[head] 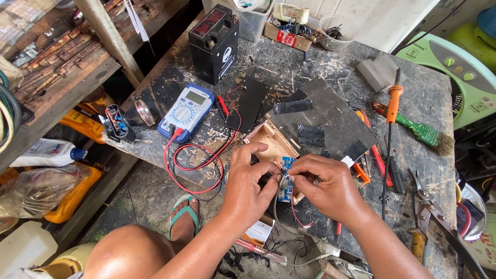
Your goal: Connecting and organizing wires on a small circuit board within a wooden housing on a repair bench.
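1. Small blue circuit board (285, 178): held between the two hands at the near edge of the surface, just in front of a small open wooden box (269, 142). Its long axis runs roughly away from the person, the far end pointing toward the box; most of its face is hidden by fingers.
2. Left hand (249, 183): to the left of the board, fingers curled and pinched on its left edge and on dark wires there.
3. Right hand (325, 183): to the right of the board, thumb and forefinger closed on its upper right edge. A thin red wire (295, 214) hangs from the board below the hands.
4. Blue-cased multimeter (186, 112): lies left of the box, its long axis slanting away to the right. Its red and black test leads (194, 165) coil on the surface between the meter and the left hand.
5. Black battery (213, 43): stands upright at the far left of the surface, beyond the multimeter.
6. Dark panel (330, 121): lies flat to the right of the box, with strips of black tape on it.
7. Soldering iron (393, 101) with orange grip: lies right of the panel, long axis pointing away from the person; a green-handled brush (413, 126) lies just beside it, and metal snips (429, 204) rest near the right edge.
8. Surface (413, 88): a scratched, dark-stained worktop. Wooden shelving with bottles stands to its left; a bare knee and a sandalled foot show below on a concrete floor.
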